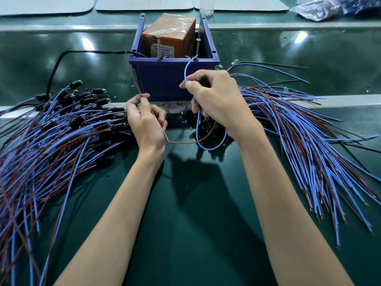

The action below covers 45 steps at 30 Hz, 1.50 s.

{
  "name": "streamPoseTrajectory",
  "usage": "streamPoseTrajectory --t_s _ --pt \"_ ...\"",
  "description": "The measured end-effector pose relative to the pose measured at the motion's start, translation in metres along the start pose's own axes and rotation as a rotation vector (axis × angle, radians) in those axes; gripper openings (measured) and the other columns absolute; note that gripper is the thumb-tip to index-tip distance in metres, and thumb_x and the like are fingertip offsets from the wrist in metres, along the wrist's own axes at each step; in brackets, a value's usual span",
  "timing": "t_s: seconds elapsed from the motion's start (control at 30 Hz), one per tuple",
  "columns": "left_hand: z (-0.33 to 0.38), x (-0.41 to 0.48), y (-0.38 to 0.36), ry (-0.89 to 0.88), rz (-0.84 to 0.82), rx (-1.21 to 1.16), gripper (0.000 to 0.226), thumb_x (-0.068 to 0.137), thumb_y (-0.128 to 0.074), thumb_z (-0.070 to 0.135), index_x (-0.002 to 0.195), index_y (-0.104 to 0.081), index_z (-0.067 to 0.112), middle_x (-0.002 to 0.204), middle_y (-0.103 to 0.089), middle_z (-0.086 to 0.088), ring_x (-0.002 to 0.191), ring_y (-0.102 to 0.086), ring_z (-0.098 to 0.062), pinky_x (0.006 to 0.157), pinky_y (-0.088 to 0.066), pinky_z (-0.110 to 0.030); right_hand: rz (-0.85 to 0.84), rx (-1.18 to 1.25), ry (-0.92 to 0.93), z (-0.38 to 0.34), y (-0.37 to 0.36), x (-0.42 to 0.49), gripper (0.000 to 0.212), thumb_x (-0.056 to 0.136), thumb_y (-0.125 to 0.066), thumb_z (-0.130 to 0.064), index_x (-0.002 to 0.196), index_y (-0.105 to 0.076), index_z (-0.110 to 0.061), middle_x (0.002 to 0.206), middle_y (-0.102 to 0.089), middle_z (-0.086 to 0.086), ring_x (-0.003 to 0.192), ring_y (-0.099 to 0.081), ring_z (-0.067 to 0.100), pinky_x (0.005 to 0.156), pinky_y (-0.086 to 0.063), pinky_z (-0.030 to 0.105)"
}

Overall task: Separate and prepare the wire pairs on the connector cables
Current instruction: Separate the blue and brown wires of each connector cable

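Green mat (195, 213) bears a left heap (51, 145) and a right heap (305, 145) of blue and brown cables, with a bin (165, 79) behind them. Between the heaps, my right hand (216, 98) pinches the blue wire (207, 149) with thumb and forefinger. My left hand (147, 122) pinches the brown wire (181, 143), held apart from the blue.
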<state>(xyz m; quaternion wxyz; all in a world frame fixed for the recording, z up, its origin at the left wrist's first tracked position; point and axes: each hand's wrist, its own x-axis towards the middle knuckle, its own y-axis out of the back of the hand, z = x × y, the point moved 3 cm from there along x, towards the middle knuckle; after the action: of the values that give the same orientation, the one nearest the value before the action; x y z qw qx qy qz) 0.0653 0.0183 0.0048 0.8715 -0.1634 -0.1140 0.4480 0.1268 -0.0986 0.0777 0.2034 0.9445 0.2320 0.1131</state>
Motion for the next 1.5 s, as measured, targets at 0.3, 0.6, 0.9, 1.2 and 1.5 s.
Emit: streamPoseTrajectory --t_s 0.3,0.6,0.9,1.2,1.5 --pt "-0.002 -0.002 -0.003 0.127 -0.263 -0.043 0.052 0.097 -0.028 0.05 0.08 -0.064 0.017 0.057 -0.055 -0.002 0.055 -0.045 -0.022 0.051 -0.032 -0.03 -0.579 -0.091 0.003 -0.008 -0.007 -0.021 0.035 0.098 -0.051 -0.033 0.084 -0.066 -0.005 0.058 -0.07 0.004 0.044 -0.062 0.013 0.042 -0.038 0.013" --pt "-0.001 -0.002 -0.005 0.021 -0.19 -0.023 0.035 0.099 -0.038 0.014 0.065 -0.045 0.014 0.045 -0.043 0.009 0.04 -0.035 -0.006 0.039 -0.025 -0.019 -0.093 -0.568 -0.078 -0.01 0.032 -0.007 0.061 0.095 -0.028 -0.064 0.094 -0.067 -0.016 0.101 -0.071 0.008 0.101 -0.061 0.026 0.096 -0.046 0.039" --pt "-0.001 -0.008 -0.006 0.018 -0.462 0.029 0.038 0.074 -0.053 0.026 0.037 -0.048 0.019 0.04 -0.041 0.002 0.042 -0.036 -0.016 0.048 -0.029 -0.024 0.412 -0.523 -0.245 0.001 0.091 -0.01 0.044 0.093 -0.05 -0.047 0.102 -0.067 -0.007 0.105 -0.068 0.018 0.104 -0.063 0.03 0.096 -0.048 0.037" --pt "0.0 -0.013 -0.008 0.198 -0.75 0.011 0.086 0.086 -0.008 0.059 0.062 -0.072 0.007 0.049 -0.06 -0.01 0.047 -0.059 -0.023 0.056 -0.043 -0.029 0.883 -0.566 0.167 -0.022 0.098 -0.023 0.035 0.088 -0.04 0.002 0.112 -0.065 -0.006 0.124 -0.045 0.014 0.107 -0.05 0.013 0.088 -0.031 0.009" --pt "-0.003 -0.013 -0.01 0.176 -0.667 0.085 0.068 0.09 -0.022 0.051 0.06 -0.07 0.013 0.051 -0.059 -0.005 0.049 -0.054 -0.017 0.054 -0.043 -0.027 0.014 -0.834 0.062 0.001 0.067 -0.004 0.028 0.093 -0.056 -0.012 0.119 -0.064 -0.003 0.126 -0.056 0.017 0.117 -0.053 0.026 0.098 -0.035 0.02"
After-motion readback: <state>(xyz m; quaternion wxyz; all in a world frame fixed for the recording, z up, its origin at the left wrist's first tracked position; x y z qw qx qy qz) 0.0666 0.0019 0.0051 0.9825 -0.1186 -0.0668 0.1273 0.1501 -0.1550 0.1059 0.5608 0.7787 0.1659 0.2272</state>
